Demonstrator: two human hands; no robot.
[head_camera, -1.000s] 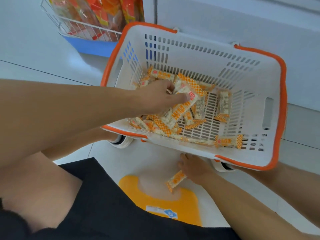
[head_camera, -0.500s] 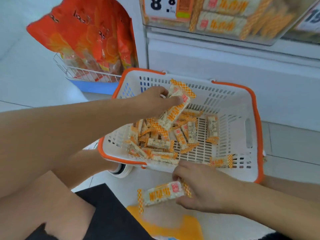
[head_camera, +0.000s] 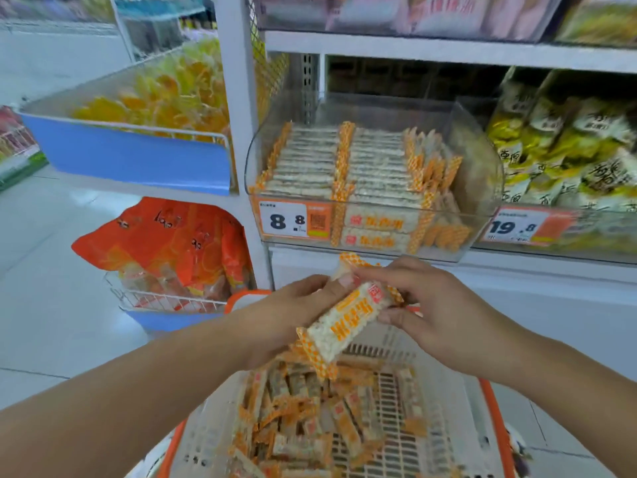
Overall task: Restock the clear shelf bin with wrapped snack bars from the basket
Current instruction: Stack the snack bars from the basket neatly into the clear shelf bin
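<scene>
Clear glossy plastic shelf bin [head_camera: 482, 160]; perforated matt plastic basket [head_camera: 444, 426] — snack bars [head_camera: 348, 322] in shiny film wrappers.

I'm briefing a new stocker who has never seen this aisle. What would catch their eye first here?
First, the two hands meeting mid-frame: the left hand and right hand together hold wrapped snack bars above the white basket, which holds many loose bars. Just behind, the clear shelf bin shows neat rows of the same bars beside an empty gap on its right, with an orange 8.8 price tag on its front.

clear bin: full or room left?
Room left. Bars fill the bin's left and middle; its right end shows bare clear wall.
</scene>
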